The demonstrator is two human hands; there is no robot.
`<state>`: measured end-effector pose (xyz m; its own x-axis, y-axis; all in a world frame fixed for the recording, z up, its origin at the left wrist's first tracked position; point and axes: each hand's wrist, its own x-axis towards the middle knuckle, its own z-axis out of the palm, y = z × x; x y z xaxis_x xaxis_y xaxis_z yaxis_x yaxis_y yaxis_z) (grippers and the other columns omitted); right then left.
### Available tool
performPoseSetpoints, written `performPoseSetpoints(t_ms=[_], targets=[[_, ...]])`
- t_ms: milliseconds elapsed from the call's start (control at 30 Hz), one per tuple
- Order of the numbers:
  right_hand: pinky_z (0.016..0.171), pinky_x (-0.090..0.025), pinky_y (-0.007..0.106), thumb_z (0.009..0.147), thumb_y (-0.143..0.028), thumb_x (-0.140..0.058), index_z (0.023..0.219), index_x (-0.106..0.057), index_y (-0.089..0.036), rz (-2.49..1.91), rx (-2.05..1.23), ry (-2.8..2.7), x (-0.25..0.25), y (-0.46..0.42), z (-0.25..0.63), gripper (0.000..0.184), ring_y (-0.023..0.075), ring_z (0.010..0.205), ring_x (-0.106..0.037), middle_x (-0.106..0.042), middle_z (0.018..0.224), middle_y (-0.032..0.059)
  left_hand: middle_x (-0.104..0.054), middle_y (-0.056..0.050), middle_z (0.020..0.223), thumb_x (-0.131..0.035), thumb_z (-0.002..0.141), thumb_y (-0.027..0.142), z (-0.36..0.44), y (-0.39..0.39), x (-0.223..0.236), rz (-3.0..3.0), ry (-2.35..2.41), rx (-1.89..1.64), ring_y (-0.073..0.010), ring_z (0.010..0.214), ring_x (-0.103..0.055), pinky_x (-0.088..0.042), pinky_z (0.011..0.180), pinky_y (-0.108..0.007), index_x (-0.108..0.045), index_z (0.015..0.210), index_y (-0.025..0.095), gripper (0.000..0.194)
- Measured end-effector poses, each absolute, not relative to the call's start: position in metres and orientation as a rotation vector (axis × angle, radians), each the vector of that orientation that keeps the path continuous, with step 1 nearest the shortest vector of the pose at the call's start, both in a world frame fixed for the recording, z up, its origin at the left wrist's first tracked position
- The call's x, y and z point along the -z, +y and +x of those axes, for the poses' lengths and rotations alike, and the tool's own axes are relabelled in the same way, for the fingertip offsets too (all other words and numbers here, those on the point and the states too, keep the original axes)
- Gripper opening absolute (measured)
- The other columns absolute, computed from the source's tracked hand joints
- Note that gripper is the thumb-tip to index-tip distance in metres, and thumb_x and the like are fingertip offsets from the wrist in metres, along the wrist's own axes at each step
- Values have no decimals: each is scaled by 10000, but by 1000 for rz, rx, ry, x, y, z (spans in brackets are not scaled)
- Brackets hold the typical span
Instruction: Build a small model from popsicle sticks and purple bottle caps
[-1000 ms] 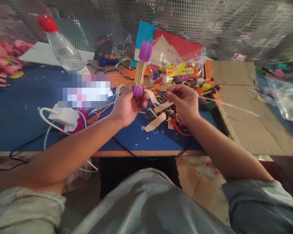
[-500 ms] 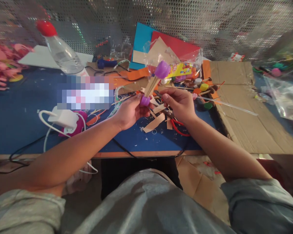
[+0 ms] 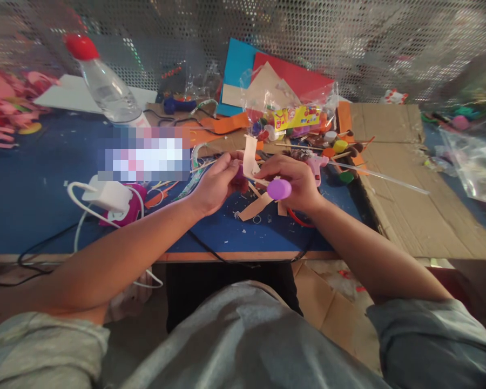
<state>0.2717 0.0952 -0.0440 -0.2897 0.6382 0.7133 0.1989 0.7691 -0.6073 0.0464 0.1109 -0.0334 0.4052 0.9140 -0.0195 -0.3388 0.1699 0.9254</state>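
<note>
- Spanning the space between both hands, above the table [image 3: 202, 242], the purple piece [image 3: 279, 189] tips one rounded end toward the wearer; its middle is mostly hidden.
- The left hand [image 3: 218, 185] is clamped on the piece's other end, thumb against fingers, probably to steady it.
- The right hand [image 3: 295, 179] has its fingertips together, seemingly on the strip [image 3: 250, 153]. The strip bends upward from them, its upper end free; the low pinch likely gives control at the bend. Whether strip and piece touch, I cannot tell.
- Scraps [image 3: 256, 207] lie loose below, near a red handle [image 3: 297, 218], perhaps left there for easy reach.
- Just beyond the right hand lies a pink tool [image 3: 318, 166], probably parked close for use.
- Farther back, the bag [image 3: 297, 117] sits before coloured sheets [image 3: 295, 72], apparently clear of the working spot.
- The bottle [image 3: 111, 94] stands well apart, to the left.
</note>
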Motion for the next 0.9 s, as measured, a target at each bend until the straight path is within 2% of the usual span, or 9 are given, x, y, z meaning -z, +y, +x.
performPoseSetpoints(t_ms=[67, 133, 300, 367, 600, 667, 733, 800, 900], targets=[[714, -622, 353, 1009, -470, -917, 1116, -915, -294, -625, -472, -1929, 44, 95, 273, 206, 193, 856, -773, -862, 1039, 73, -758, -52, 988, -785, 1073, 453, 47, 110, 31, 1034, 685, -994, -175, 773, -682, -578, 703, -310, -745, 1075, 217, 239], [722, -633, 357, 1020, -519, -900, 1138, -915, -293, -626, -462, -1983, 44, 95, 275, 255, 204, 884, -783, -863, 1062, 82, -764, -64, 1027, -764, 1075, 495, 46, 109, 30, 1046, 663, -985, -195, 850, -716, -587, 695, -303, -765, 1038, 215, 283], [777, -661, 379, 1028, -526, -888, 1146, -909, -308, -637, -447, -2012, 45, 96, 277, 249, 217, 907, -791, -861, 1064, 76, -797, -94, 1068, -675, 1071, 773, 46, 107, 28, 1032, 653, -976, -239, 948, -772, -590, 669, -311, -793, 1066, 223, 563], [769, -653, 367, 1026, -500, -896, 1149, -900, -309, -632, -445, -2017, 45, 96, 277, 227, 207, 890, -784, -858, 1043, 64, -805, -105, 1079, -669, 1054, 817, 47, 106, 27, 1029, 670, -963, -254, 986, -782, -586, 681, -318, -794, 1090, 220, 610], [674, -601, 317, 1052, -429, -865, 1121, -885, -291, -619, -455, -2040, 49, 98, 274, 155, 173, 798, -738, -841, 1006, 52, -773, -71, 1122, -850, 980, 690, 44, 106, 27, 1139, 647, -978, -252, 1042, -768, -629, 854, -362, -790, 1038, 232, 466], [670, -598, 315, 1071, -348, -820, 1110, -878, -288, -612, -430, -2057, 49, 98, 273, 93, 166, 780, -730, -836, 1000, 49, -764, -66, 1163, -893, 944, 675, 44, 108, 29, 1197, 627, -984, -222, 1000, -734, -615, 845, -339, -799, 992, 224, 463], [673, -592, 313, 1069, -244, -762, 1116, -869, -283, -603, -391, -2072, 49, 98, 272, 124, 159, 765, -722, -823, 996, 46, -760, -66, 1184, -909, 926, 684, 43, 110, 32, 1256, 607, -997, -205, 983, -699, -595, 840, -317, -817, 964, 216, 479], [675, -579, 314, 1043, -183, -729, 1113, -853, -276, -629, -373, -2061, 48, 97, 271, 170, 155, 752, -707, -802, 979, 40, -764, -68, 1150, -908, 929, 693, 43, 112, 34, 1321, 617, -1005, -206, 995, -685, -582, 872, -312, -841, 979, 213, 487], [669, -551, 309, 1013, -199, -748, 1020, -782, -254, -726, -460, -1950, 50, 95, 272, 65, 148, 725, -661, -745, 904, 18, -773, -65, 1038, -894, 939, 713, 43, 114, 35, 1419, 686, -986, -217, 967, -681, -562, 881, -323, -866, 1028, 212, 510]])
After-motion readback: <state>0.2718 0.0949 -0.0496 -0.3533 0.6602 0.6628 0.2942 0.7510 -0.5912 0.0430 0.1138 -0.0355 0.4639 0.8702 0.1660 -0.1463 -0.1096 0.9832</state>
